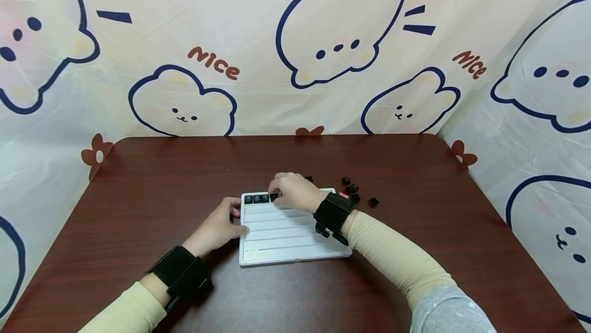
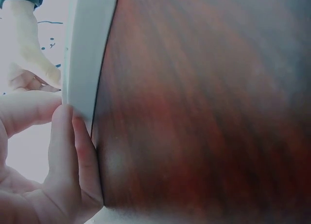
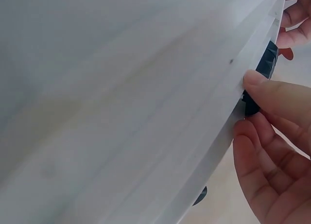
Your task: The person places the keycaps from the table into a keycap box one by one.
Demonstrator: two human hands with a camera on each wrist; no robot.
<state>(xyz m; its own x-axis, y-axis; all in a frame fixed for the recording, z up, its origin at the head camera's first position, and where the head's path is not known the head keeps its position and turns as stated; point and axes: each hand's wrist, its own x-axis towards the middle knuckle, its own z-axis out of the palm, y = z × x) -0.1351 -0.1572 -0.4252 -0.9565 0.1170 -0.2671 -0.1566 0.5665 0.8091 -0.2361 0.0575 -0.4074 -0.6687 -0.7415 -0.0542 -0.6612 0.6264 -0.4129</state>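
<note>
A white ridged tray lies flat on the brown table. Thumb on top and fingers at the side, my left hand grips its left edge. Several black keycaps stand in a row along the far-left slot of the tray. At the right end of that row, my right hand pinches another black keycap between thumb and fingers, at the tray's far edge. In the right wrist view the row of keycaps shows just beyond the thumb.
Several loose black keycaps are scattered on the table past the tray's far-right corner, one further right. Another is partly hidden behind the right hand. A patterned cloth hangs behind the table and at both sides.
</note>
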